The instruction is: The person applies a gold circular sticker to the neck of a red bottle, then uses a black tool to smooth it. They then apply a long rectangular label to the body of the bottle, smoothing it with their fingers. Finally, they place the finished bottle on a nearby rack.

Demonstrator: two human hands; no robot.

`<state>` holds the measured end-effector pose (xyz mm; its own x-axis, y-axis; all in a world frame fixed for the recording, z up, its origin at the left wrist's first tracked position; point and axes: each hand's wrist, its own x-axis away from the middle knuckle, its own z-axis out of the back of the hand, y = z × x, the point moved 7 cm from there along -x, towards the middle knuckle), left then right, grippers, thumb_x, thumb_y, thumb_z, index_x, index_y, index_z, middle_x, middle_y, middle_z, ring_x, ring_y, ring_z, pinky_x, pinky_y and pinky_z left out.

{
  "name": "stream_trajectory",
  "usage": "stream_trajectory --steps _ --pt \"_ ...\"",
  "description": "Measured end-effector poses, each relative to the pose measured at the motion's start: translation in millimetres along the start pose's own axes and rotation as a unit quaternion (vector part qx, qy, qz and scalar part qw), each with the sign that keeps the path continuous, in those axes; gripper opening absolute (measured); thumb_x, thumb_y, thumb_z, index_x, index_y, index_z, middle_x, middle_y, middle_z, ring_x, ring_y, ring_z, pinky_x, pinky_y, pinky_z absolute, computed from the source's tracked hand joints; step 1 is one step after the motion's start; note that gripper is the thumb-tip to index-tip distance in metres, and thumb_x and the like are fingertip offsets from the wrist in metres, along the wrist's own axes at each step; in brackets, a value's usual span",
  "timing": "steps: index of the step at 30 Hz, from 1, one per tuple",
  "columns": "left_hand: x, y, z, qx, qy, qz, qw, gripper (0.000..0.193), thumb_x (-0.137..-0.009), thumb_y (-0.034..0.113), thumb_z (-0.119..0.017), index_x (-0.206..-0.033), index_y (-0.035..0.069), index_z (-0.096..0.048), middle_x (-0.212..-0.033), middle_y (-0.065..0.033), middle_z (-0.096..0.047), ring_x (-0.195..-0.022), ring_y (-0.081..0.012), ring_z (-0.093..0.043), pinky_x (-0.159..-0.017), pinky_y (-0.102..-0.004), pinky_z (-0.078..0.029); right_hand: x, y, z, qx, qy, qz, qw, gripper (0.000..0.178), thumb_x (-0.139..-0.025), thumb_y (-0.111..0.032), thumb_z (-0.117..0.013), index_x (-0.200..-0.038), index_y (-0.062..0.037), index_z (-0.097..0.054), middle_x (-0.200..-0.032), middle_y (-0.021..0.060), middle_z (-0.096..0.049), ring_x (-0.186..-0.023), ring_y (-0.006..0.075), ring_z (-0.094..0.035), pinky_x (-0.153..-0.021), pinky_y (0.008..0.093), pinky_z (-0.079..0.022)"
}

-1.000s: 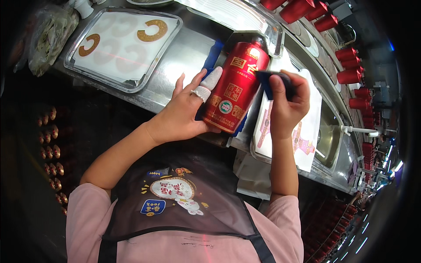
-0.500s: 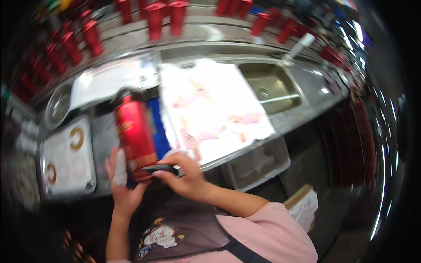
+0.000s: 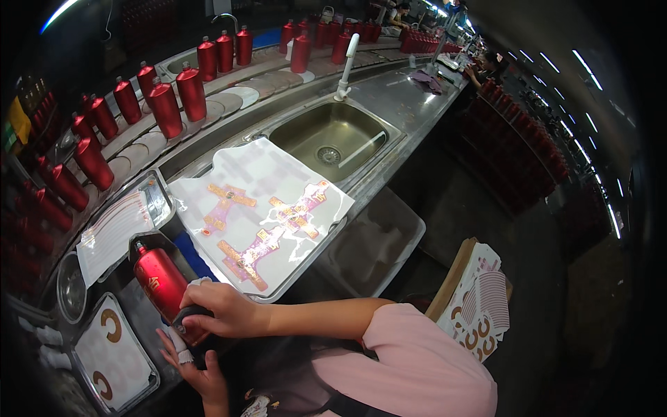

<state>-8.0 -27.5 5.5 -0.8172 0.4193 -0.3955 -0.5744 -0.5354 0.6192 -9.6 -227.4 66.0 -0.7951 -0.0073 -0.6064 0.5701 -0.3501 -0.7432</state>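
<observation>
A red metallic bottle [image 3: 160, 279] with gold characters lies tilted in a dark cradle [image 3: 142, 240], its neck pointing away from me. My right hand [image 3: 221, 310] grips a small black scraper-like tool [image 3: 189, 314] and holds it against the lower part of the bottle. At the bottle's base is my left hand [image 3: 198, 374], fingers stretched out and thumb apart, with white wrapping on a finger. Whether it touches the base is hard to see. Right of the bottle, a white sheet [image 3: 278, 174] bears pink and gold decals [image 3: 294, 210].
A tray [image 3: 154, 379] with gold C-shaped labels stands at the left, near a round metal bowl [image 3: 71, 286]. Beyond the decal sheet are a sink [image 3: 292, 137] and white tap [image 3: 345, 69]. Red bottles [image 3: 163, 108] line a curved conveyor [image 3: 215, 104]. A plastic bin [image 3: 375, 240] sits below the counter edge.
My view has turned and shows more of the conveyor and room. The right hand has moved across the lower bottle with the black tool; the left hand now reaches less far along the bottle.
</observation>
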Motion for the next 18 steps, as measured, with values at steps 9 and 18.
stream_trajectory --steps 9,18 --pt "-82.8 -57.7 51.5 0.302 0.149 0.097 0.937 0.042 -0.109 0.021 -0.041 -0.123 -0.009 -0.066 -0.096 -0.0118 -0.072 -0.091 -0.0168 -0.066 -0.089 -0.0330 -0.051 -17.1 31.4 -2.0 0.090 0.069 -0.084 0.990 0.022 -0.088 -0.018 -0.077 -0.099 -0.0028 -0.065 -0.088 0.0171 -0.066 -0.084 0.0322 -0.066 -0.074 0.0378 -0.051" --pt "-160.3 -68.6 26.6 0.139 0.070 0.102 0.982 0.040 -0.097 0.044 -0.061 -0.102 0.006 -0.072 -0.107 -0.0216 -0.066 -0.104 -0.0404 -0.064 -0.091 -0.0459 -0.051 38.9 58.4 45.0 -0.037 0.098 -0.349 0.931 0.023 -0.087 -0.013 -0.064 -0.099 0.0059 -0.067 -0.090 0.0125 -0.071 -0.065 0.0156 -0.066 -0.065 0.0255 -0.054"
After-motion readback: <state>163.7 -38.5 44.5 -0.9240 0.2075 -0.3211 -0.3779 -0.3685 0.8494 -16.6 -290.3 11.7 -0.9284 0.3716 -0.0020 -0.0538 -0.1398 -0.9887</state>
